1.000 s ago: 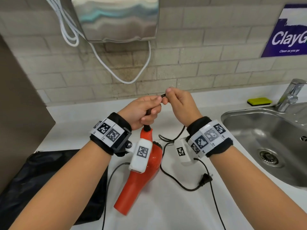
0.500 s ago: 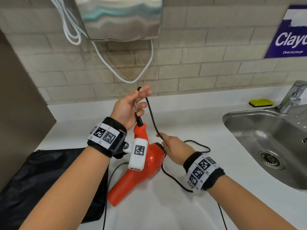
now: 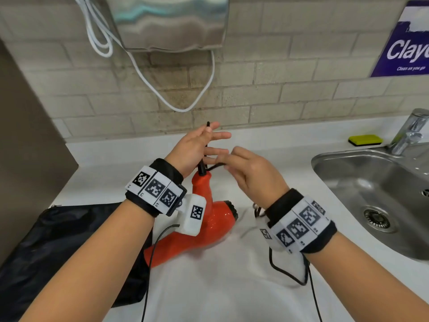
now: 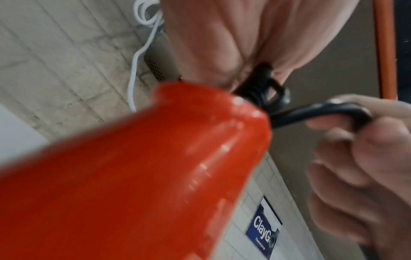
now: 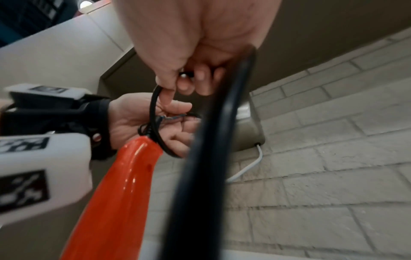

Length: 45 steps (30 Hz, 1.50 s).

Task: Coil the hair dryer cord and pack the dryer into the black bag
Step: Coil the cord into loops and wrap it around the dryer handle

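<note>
The orange hair dryer (image 3: 209, 226) leans on the white counter with its handle end raised. My left hand (image 3: 197, 145) is at that end. Its fingers are spread, and a loop of the black cord (image 3: 285, 275) is clamped between thumb and palm; the loop's top sticks up past the fingertips. In the right wrist view that thumb lies over the cord loop (image 5: 153, 105). My right hand (image 3: 250, 173) pinches the cord just right of the left palm. The rest of the cord trails down past my right wrist onto the counter. The black bag (image 3: 58, 240) lies flat at the left, beside the dryer's nozzle.
A steel sink (image 3: 325, 173) with a tap (image 3: 411, 131) fills the right side, with a yellow-green sponge (image 3: 365, 140) behind it. A steel wall hand dryer (image 3: 167, 22) with a white cable (image 3: 185, 110) hangs above. A brown panel (image 3: 23, 135) bounds the left.
My right hand slid down the cord toward the counter, then came back up to the left palm with another length. The left fingers spread out from a fist.
</note>
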{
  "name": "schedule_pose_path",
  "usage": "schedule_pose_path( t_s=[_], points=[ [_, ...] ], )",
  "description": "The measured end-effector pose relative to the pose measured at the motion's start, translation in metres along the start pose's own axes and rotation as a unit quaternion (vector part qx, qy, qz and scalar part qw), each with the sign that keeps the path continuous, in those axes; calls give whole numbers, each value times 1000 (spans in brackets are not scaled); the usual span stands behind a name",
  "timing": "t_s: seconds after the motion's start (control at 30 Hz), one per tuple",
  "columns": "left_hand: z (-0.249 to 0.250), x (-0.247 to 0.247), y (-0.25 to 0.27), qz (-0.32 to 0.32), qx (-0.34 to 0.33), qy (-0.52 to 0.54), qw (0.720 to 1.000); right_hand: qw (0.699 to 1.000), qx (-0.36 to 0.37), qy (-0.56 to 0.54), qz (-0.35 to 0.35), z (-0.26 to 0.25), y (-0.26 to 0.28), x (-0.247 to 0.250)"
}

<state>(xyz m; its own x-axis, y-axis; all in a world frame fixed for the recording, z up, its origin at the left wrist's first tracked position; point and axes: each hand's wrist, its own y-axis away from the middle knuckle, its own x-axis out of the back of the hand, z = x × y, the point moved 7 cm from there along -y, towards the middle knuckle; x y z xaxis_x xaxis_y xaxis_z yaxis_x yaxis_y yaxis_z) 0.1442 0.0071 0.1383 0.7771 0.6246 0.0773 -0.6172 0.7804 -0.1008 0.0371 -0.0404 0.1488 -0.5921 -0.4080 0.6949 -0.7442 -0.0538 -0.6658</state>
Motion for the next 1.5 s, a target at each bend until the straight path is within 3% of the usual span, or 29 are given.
schedule_pose_path(
  t_s=[0.17, 0.3, 0.4, 0.5, 0.7, 0.97, 1.13, 1.2, 1.37, 1.5],
  points=[
    [7, -21, 5, -58, 22, -53, 997, 995, -58, -62, 54, 2, -25, 11],
    [6, -26, 7, -98, 62, -3, 993, 984, -155, -63, 69, 19, -38, 16],
    [3, -22, 4, -94, 49, -18, 994, 978, -206, -42, 17, 37, -43, 11],
    [0, -18, -1, -81, 48, -20, 995, 967, -238, -88, -16, 48, -41, 4],
    [-4, -15, -5, -74, 60, 49, 994, 955, -242, -166, 38, 61, -30, 6],
    [-5, -20, -1, -140, 135, 83, 977, 962, -213, -152, 83, 59, -26, 8],
    [-5, -16, -3, -118, 123, 92, 981, 965, -202, -146, 82, 56, -17, -3],
    [-6, -13, -4, -106, 127, 131, 977, 962, -236, -127, 60, 63, -7, -13],
    [-10, -8, -5, -102, 134, 202, 965, 947, -289, -113, -81, 60, 19, -52],
    [-12, 0, -9, -67, 112, 236, 963, 921, -346, -133, -124, 60, 38, -72]
  ],
)
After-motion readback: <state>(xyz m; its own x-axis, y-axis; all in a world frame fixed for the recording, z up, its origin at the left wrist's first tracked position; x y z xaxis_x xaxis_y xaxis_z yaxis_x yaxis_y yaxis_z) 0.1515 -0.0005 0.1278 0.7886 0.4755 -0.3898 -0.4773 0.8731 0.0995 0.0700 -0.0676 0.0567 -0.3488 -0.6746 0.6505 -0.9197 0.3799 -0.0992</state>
